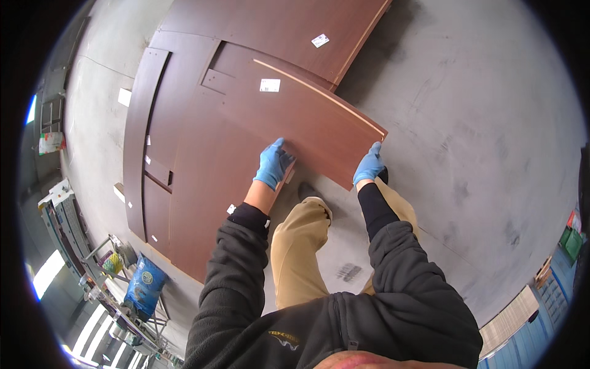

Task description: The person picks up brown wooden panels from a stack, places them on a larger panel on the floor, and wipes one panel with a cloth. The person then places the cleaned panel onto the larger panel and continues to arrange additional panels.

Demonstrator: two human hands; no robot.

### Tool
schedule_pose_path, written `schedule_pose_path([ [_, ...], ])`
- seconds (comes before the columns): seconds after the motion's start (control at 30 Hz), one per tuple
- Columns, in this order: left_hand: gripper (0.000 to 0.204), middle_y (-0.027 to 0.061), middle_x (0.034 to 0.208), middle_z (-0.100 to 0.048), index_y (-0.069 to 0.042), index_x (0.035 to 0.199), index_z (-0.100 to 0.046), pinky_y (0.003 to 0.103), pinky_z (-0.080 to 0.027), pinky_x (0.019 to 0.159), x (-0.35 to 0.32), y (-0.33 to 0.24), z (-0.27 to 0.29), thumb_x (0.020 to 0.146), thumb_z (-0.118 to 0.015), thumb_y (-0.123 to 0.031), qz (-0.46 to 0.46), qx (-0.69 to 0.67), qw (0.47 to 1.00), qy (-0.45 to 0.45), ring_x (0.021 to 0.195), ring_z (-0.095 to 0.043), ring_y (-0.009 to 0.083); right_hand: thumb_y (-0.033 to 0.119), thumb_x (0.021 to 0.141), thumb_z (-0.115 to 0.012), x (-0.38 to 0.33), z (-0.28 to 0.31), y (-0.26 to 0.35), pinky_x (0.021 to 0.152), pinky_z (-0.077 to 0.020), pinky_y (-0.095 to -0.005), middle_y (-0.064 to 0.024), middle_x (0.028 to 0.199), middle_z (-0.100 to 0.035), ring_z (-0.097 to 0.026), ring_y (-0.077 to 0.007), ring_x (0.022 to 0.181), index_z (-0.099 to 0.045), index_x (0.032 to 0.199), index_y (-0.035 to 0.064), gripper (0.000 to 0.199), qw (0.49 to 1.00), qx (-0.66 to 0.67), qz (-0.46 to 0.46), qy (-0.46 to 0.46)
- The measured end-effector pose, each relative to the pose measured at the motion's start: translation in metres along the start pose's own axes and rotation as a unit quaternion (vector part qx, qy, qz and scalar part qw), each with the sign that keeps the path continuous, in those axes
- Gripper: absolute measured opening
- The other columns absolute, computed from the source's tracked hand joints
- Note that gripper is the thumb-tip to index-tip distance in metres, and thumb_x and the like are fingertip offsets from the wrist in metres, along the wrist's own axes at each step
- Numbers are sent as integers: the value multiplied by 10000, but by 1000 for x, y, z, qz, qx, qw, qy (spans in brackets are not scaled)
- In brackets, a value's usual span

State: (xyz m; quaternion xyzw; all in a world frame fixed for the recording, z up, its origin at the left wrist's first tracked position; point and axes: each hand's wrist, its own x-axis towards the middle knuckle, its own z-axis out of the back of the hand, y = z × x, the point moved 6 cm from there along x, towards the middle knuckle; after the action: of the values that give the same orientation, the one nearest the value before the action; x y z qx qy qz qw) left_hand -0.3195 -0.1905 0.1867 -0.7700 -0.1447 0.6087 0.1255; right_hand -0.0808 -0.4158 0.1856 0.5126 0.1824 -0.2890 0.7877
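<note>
Above the floor, a reddish-brown panel (307,117) with pale edge.

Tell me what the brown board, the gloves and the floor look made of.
Board: likely laminated wood composite; smooth reddish-brown face, paler edge strip. Gloves on the left hand and right hand: thin blue rubber, probably nitrile. Floor: grey concrete, scuffed and matte.

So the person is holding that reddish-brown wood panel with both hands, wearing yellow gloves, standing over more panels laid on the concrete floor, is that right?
Not quite: the gloves are blue, not yellow. The head view shows the left hand and right hand in blue gloves, each gripping the near edge of the reddish-brown wood panel. The rest holds: more panels lie on the concrete floor.
</note>
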Motion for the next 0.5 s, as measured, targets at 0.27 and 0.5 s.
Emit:
schedule_pose_path([
  [0.27,394,133,1043,-654,4,1209,-612,430,-607,847,138,-7,14,977,-718,-296,-56,64,995,-52,916,-660,280,555,1016,-606,89,-127,-95,673,-464,-388,-46,726,-550,-467,-199,683,-614,739,-31,648,995,91,-6,39],
  [0.5,479,159,1058,-725,40,1259,-600,370,-629,762,161,-33,22,997,-691,-350,-101,245,964,-9,834,-731,259,553,1007,-632,122,-185,-133,732,-504,-370,-28,839,-641,-541,-172,751,-676,846,-37,614,990,126,-14,61],
])
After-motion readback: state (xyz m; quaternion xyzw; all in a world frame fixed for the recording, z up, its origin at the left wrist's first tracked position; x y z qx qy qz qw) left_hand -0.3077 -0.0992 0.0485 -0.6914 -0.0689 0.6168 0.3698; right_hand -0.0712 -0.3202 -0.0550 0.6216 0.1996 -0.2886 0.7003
